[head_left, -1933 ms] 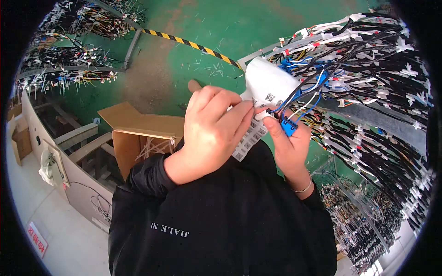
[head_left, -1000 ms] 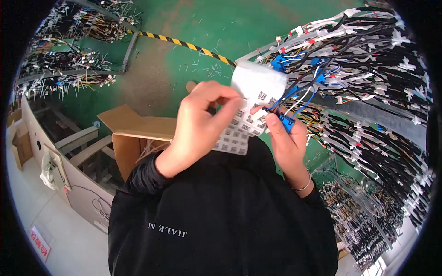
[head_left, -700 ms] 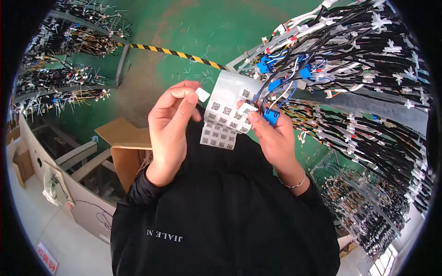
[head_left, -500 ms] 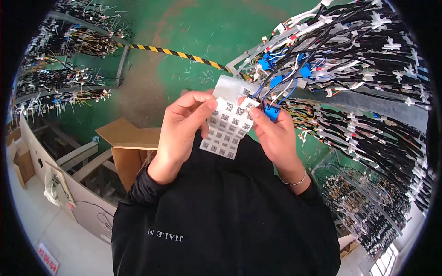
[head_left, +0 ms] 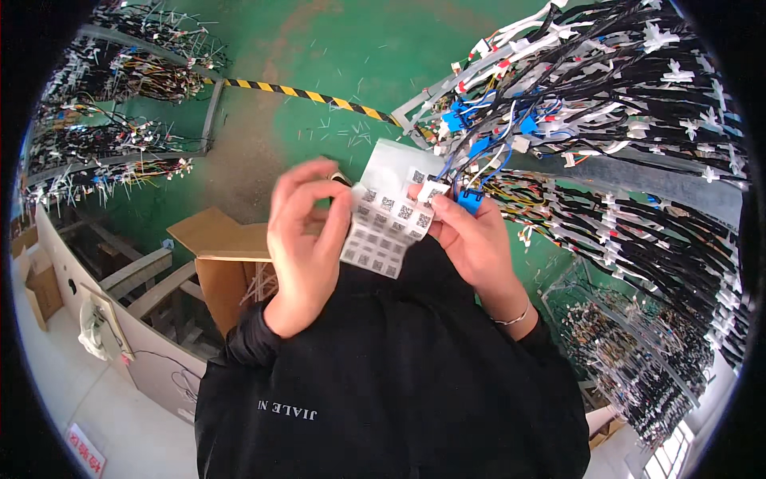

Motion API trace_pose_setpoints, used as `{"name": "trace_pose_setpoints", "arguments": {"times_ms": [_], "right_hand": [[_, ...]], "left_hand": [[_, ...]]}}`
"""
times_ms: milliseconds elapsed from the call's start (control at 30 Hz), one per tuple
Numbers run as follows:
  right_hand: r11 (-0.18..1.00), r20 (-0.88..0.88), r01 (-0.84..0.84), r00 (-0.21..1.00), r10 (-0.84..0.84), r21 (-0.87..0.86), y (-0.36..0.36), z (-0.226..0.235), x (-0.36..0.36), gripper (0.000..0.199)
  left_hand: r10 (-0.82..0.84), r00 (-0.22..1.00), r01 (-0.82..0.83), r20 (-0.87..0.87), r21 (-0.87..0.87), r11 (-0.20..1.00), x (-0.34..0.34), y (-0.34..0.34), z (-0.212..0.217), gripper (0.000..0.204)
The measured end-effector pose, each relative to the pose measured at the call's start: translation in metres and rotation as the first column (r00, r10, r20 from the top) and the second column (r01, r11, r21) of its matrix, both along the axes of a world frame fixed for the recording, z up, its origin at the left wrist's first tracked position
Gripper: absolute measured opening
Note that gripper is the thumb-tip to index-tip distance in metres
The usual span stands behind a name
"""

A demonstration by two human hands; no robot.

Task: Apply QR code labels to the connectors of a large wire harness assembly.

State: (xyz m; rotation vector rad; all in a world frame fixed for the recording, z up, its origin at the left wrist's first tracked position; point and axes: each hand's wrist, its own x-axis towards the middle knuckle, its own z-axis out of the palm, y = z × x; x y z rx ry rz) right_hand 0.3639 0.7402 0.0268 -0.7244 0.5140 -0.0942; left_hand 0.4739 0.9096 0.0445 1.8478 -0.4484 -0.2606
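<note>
The sheet (head_left: pixel 391 164) is in the air before the person's black top (head_left: pixel 383 375), bare backing at its upper end and rows of coded labels (head_left: pixel 387 204) across the middle and down to its lower edge. Nothing supports it from below. The right hand (head_left: pixel 477 243) pinches it near the right edge, thumb tip pressed against a white tag (head_left: pixel 433 192), while a blue connector (head_left: pixel 470 200) sits in the same grip, just above the thumb. The left hand (head_left: pixel 303 239) is curled at the sheet's left edge, thumb and forefinger close to each other; whether they pinch a label or the sheet cannot be told, as the fingers are partly blurred.

The likeliest trouble is the shared right grip: easing it to shift the connector could let the sheet slide free, and squeezing harder could crease the labels by the right edge. The connector's wires (head_left: pixel 499 164) lead toward the crowded harnesses (head_left: pixel 574 88), so a snag there could tug the connector out of the fingers. At the left edge, a careless pull could tear the backing or fold sticky labels onto each other. A dropped label could be lost among the pale offcuts (head_left: pixel 347 132) on the green floor (head_left: pixel 319 32).
</note>
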Motion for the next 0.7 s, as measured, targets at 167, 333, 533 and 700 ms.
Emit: {"name": "trace_pose_setpoints", "arguments": {"times_ms": [167,333,533,700], "right_hand": [[0.938,-0.132,-0.053,0.991,0.008,-0.343,0.002,-0.014,-0.006,0.017],[0.753,-0.095,-0.048,0.995,-0.019,-0.657,0.007,0.001,0.001,0.021],[0.748,-0.138,-0.074,0.99,-0.023,-0.659,0.003,0.008,-0.003,0.024],[0.697,-0.281,-0.214,0.96,0.02,-0.684,-0.003,0.011,-0.003,0.022]], "left_hand": [[-0.234,0.949,0.154,-0.21,-0.34,0.928,0.0,-0.017,0.02,0.013],[-0.517,0.587,0.249,-0.623,-0.47,0.847,0.03,-0.044,0.023,0.014],[-0.568,0.489,0.389,-0.662,-0.416,0.822,0.038,-0.047,0.03,0.018],[-0.599,0.402,0.354,-0.692,-0.486,0.799,0.04,-0.051,0.032,0.022]]}}
